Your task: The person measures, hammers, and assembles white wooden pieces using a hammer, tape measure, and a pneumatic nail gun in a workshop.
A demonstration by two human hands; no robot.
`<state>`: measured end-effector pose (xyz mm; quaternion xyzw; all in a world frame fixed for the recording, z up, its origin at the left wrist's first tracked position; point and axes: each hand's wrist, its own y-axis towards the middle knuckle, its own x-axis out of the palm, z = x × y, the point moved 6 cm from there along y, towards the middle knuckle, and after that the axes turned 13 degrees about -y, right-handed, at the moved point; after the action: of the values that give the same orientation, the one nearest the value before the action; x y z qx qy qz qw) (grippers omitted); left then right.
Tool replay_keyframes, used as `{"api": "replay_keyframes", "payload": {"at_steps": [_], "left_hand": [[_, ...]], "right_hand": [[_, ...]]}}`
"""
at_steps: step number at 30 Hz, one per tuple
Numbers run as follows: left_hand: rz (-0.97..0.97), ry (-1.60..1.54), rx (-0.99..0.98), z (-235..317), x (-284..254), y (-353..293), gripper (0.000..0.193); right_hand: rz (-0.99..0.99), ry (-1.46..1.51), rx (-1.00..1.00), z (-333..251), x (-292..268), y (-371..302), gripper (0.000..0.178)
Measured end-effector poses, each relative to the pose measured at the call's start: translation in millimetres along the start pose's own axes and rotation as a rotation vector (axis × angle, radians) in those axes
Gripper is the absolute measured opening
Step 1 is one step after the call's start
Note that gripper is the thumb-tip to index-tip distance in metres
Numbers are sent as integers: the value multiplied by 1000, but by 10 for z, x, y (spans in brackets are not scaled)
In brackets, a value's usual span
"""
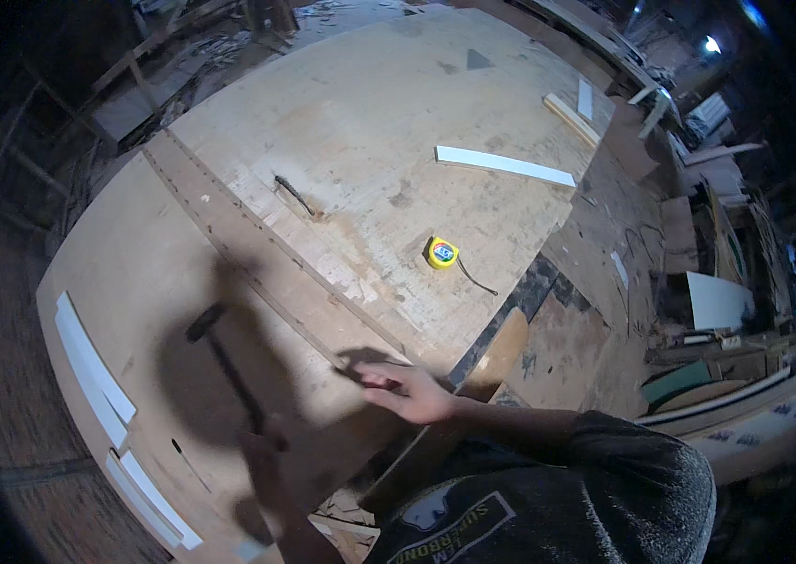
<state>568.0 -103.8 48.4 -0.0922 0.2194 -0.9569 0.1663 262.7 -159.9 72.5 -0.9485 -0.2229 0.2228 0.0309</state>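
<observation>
Hammer (230,369) dim in left hand (265,451)

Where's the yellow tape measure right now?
In the head view, the yellow tape measure lies right of centre on the wooden work surface, between the long white strip above and the right hand below.
</observation>
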Motion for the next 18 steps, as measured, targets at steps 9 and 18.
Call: {"api": "replay_keyframes", "payload": {"at_steps": [9, 18], "left_hand": [[397, 133, 243, -118, 1203, -1480, 26], [336, -44, -389, -1897, 1933, -2399, 44]], "right_hand": [[233, 764, 591, 1101, -1209, 28, 14], [-176, 467, 609, 1039, -2257, -22, 30]]}}
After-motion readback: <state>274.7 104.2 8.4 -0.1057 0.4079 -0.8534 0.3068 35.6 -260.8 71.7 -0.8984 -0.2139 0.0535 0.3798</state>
